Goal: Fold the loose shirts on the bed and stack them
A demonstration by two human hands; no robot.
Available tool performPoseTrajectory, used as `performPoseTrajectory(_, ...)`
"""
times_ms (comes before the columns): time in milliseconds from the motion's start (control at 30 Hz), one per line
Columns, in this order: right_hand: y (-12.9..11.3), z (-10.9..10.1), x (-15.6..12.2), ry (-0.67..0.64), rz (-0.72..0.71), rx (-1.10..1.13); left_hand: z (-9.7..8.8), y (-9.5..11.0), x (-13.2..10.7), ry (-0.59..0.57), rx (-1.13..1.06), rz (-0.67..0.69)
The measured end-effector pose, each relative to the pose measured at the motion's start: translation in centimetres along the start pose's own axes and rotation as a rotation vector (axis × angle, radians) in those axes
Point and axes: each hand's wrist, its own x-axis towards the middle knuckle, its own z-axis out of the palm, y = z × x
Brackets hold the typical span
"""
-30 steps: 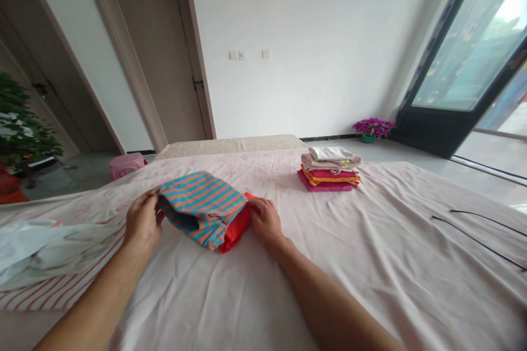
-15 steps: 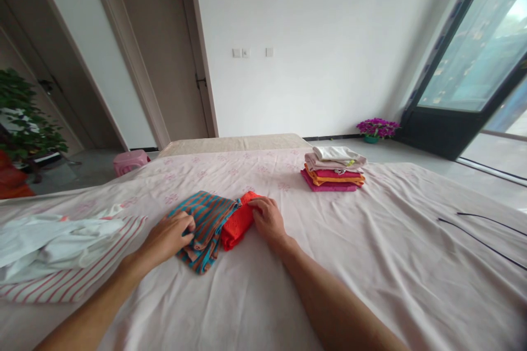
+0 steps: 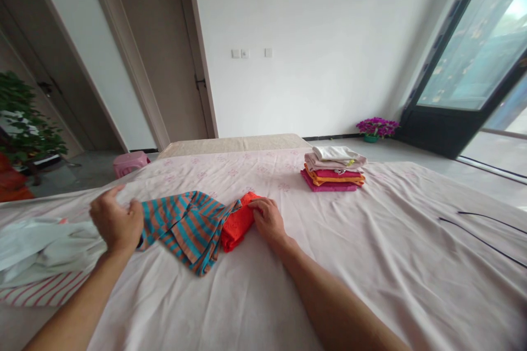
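Observation:
A blue and brown striped garment lies partly spread on the bed, one end stretched out to the left. My left hand is at that end, its fingers curled at the fabric's edge; the exact grip is partly hidden. A folded red garment with an eyelet pattern touches the striped one on its right. Across the red garment's right edge, my right hand has its fingers bent and holds it against the sheet.
Folded clothes are stacked at the back right. White clothing and a red-striped piece lie heaped at the left. Black cords cross the right side of the pale pink sheet. A pink stool stands beyond.
My left hand has moved left and up, and the striped garment's left part has unfolded that way with it. My right hand stays on the red garment.

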Motion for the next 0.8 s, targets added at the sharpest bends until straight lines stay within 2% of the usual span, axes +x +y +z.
performPoseTrajectory(33, 0.0, 0.0, 0.0, 0.002, -0.006, 0.0, 0.2, 0.4, -0.7, -0.063, 0.032, 0.064)
performPoseTrajectory(133, 0.1, 0.1, 0.0, 0.008, -0.014, -0.001, 1.6, 2.0, -2.9, -0.529, 0.044, 0.214)
performPoseTrajectory(167, 0.1, 0.1, 0.0, 0.009, -0.013, -0.001, 2.2, 2.5, -3.5, -0.635, 0.086, 0.224)
performPoseTrajectory(233, 0.1, 0.0, 0.0, 0.008, -0.013, 0.001, 3.4, 3.1, -4.4, -0.749, 0.212, 0.225)
performPoseTrajectory(333, -0.1, -0.1, 0.0, 0.003, -0.016, 0.002, 4.4, 3.5, -5.0, -0.788, 0.321, 0.205)
performPoseTrajectory(433, -0.2, -0.1, 0.0, 0.011, -0.011, 0.002, 4.3, 3.9, -4.4, -0.782, 0.205, 0.139)
performPoseTrajectory(500, -0.3, -0.1, 0.0, 0.02, -0.013, 0.004, 3.7, 4.4, -3.6, -0.795, -0.035, 0.024)
performPoseTrajectory(567, -0.3, -0.1, 0.0, 0.02, -0.015, 0.004, 3.0, 5.2, -2.6, -0.789, -0.396, -0.17)
performPoseTrajectory(633, -0.2, 0.0, 0.0, 0.013, -0.016, 0.003, 2.5, 6.2, -1.5, -0.713, -0.76, -0.401)
performPoseTrajectory(700, -0.1, 0.0, 0.0, 0.011, -0.022, 0.004, 2.2, 7.0, -0.1, -0.654, -0.982, -0.551)
performPoseTrajectory(733, 0.0, 0.0, 0.0, 0.011, -0.022, 0.007, 2.0, 7.4, 0.8, -0.653, -1.036, -0.567)
performPoseTrajectory(800, 0.0, -0.1, 0.1, 0.011, -0.019, 0.015, 1.3, 7.6, 3.0, -0.583, -1.056, -0.471)
